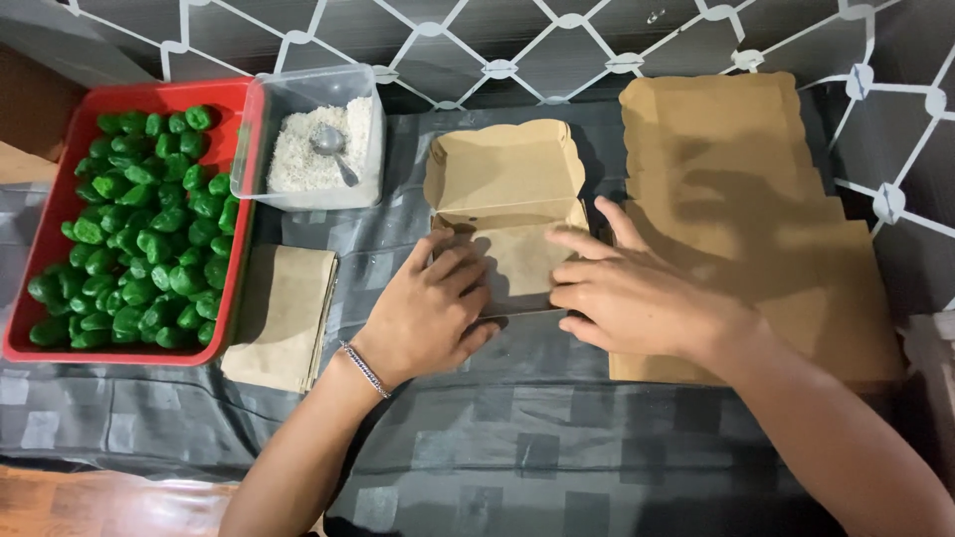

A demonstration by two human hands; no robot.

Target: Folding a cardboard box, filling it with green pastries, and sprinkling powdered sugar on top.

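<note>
Both hands press a brown paper box on the surface; left hand and right hand lie flat, fingers spread, clamping nothing; flat box blanks alongside.

The lower part of the folded brown paper box is covered by the left hand and right hand, so its near edge is not seen. At 3 o'clock, the stack of flat brown sheets is partly overlapped by the right forearm. At 9 o'clock, the red tray is almost cut by the frame edge; the spoon bowl's contents cannot be resolved.
</note>
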